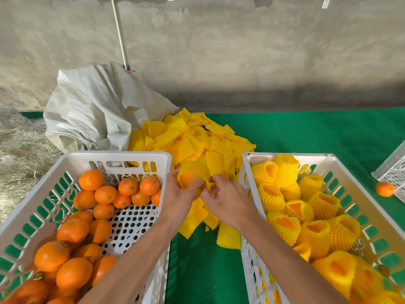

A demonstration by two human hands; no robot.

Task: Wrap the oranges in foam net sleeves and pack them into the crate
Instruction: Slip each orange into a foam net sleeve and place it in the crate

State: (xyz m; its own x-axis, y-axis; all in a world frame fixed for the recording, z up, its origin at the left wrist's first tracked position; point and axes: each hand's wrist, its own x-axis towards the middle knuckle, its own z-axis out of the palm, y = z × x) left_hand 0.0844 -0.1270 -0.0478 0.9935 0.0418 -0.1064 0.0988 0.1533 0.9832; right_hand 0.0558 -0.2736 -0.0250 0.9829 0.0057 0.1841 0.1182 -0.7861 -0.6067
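Right crate [341, 165] holds many sleeved oranges; left crate [39, 207] roughly half full of bare ones | left hand [178, 194] cups orange [189, 178], right hand [228, 199] pinches sleeve [197, 170] over it, between crates | sleeve half on, peel showing | spare sleeves [190, 137] heaped beyond.
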